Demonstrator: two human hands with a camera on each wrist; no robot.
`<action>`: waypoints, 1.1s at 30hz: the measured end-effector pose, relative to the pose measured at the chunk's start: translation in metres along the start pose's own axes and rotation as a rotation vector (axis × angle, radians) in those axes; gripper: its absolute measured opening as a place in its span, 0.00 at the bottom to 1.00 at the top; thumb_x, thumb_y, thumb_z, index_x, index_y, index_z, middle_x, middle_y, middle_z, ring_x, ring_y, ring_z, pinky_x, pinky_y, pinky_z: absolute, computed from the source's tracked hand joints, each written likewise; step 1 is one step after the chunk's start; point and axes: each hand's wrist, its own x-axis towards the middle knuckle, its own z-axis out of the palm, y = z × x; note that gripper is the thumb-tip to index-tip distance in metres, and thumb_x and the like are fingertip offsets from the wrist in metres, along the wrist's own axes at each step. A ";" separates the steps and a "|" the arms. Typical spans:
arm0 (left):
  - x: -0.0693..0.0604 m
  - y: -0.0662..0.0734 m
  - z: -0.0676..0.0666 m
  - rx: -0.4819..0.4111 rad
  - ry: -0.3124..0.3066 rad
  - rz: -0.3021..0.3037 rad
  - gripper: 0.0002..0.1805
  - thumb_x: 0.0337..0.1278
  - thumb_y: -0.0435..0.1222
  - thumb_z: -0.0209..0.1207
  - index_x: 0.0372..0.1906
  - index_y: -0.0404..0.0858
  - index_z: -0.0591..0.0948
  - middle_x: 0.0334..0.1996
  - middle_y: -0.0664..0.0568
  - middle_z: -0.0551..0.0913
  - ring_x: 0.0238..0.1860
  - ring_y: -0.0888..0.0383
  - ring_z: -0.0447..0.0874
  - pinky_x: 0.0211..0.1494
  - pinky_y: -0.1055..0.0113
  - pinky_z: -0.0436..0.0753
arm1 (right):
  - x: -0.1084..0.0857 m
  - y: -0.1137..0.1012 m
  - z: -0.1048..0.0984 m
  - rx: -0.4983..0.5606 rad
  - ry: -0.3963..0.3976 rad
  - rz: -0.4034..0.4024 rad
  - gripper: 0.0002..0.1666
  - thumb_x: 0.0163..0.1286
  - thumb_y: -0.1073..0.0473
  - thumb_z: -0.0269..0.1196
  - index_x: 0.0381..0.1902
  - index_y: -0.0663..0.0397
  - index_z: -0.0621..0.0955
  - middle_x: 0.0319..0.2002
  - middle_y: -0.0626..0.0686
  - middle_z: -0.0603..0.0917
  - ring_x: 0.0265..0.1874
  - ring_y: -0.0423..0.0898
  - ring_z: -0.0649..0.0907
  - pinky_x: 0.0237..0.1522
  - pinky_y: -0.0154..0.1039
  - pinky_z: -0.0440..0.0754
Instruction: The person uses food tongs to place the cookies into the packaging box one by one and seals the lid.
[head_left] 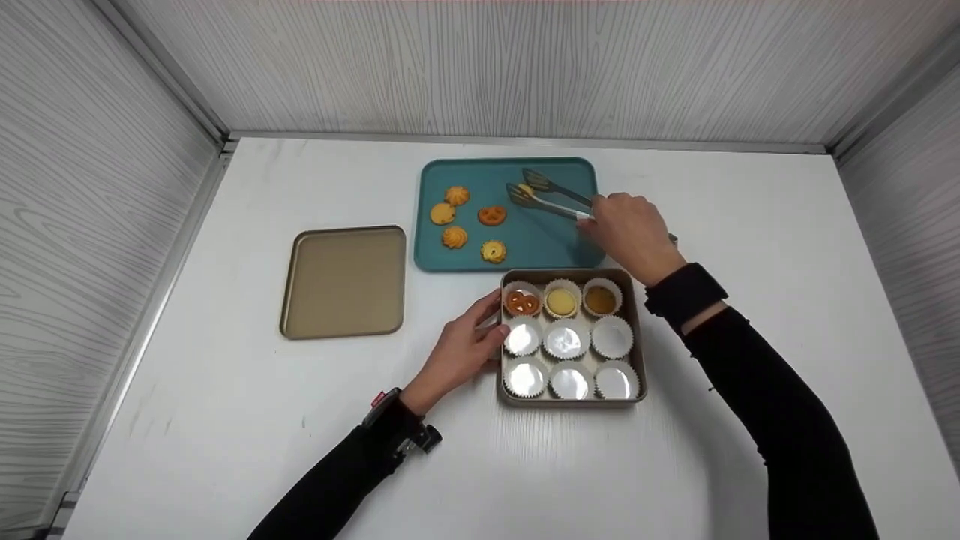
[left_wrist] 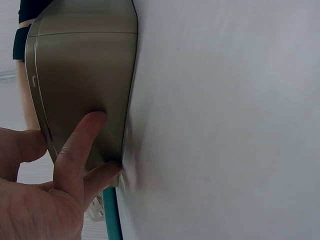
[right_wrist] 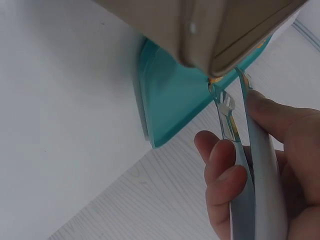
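My right hand (head_left: 626, 229) grips a pair of tongs (right_wrist: 265, 175) by the handles, thumb on one arm and fingers on the other. Over the teal tray (head_left: 559, 247), the tong tips stand on either side of a small yellow cookie (head_left: 526, 190); whether they squeeze it I cannot tell. With my left hand (head_left: 465, 349) I hold the left wall of a square gold tin (left_wrist: 80, 70), thumb at the rim and fingers against the outside. White paper cups (head_left: 566, 341) line the tin in rows. A pretzel cookie (head_left: 523, 303), a pale yellow round (head_left: 560, 302) and a brown round (head_left: 599, 301) sit in the far row.
Several cookies lie on the tray's left half, among them a pretzel cookie (head_left: 492, 216) and a swirled cookie (head_left: 454, 238). A flat gold lid or shallow pan (head_left: 345, 281) lies to the left. Pale wood-grain panels (head_left: 525, 71) enclose the white table (head_left: 225, 420) at the back and sides.
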 end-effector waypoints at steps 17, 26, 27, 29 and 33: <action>-0.001 0.000 -0.001 -0.006 0.008 -0.020 0.34 0.77 0.36 0.57 0.81 0.35 0.61 0.74 0.34 0.68 0.66 0.40 0.79 0.68 0.55 0.79 | -0.028 0.018 -0.001 0.044 0.012 0.006 0.20 0.72 0.52 0.70 0.36 0.67 0.81 0.22 0.61 0.78 0.20 0.54 0.76 0.21 0.52 0.78; -0.001 0.001 -0.001 -0.013 0.002 -0.016 0.34 0.78 0.36 0.57 0.80 0.33 0.61 0.74 0.34 0.67 0.66 0.39 0.78 0.69 0.54 0.78 | -0.045 0.025 -0.007 0.080 0.053 0.004 0.19 0.71 0.52 0.71 0.35 0.64 0.81 0.21 0.59 0.78 0.19 0.56 0.78 0.20 0.53 0.78; -0.001 0.001 -0.001 -0.012 0.003 -0.014 0.34 0.77 0.36 0.57 0.80 0.33 0.61 0.75 0.34 0.67 0.66 0.39 0.78 0.69 0.54 0.77 | -0.047 0.026 -0.008 0.082 0.062 0.001 0.19 0.71 0.52 0.71 0.35 0.64 0.80 0.21 0.59 0.78 0.18 0.56 0.78 0.20 0.53 0.77; 0.000 0.001 -0.001 -0.014 0.004 -0.011 0.34 0.77 0.35 0.57 0.80 0.33 0.61 0.75 0.34 0.67 0.66 0.40 0.78 0.70 0.54 0.77 | -0.052 0.027 -0.011 0.087 0.078 -0.008 0.19 0.71 0.51 0.71 0.35 0.63 0.80 0.20 0.58 0.76 0.17 0.56 0.77 0.19 0.52 0.76; 0.001 0.002 0.000 -0.011 0.002 -0.007 0.34 0.77 0.35 0.57 0.80 0.34 0.61 0.75 0.34 0.67 0.66 0.40 0.78 0.70 0.55 0.76 | -0.064 0.030 -0.019 0.104 0.114 -0.035 0.18 0.71 0.53 0.71 0.35 0.63 0.79 0.20 0.57 0.76 0.17 0.55 0.76 0.19 0.50 0.75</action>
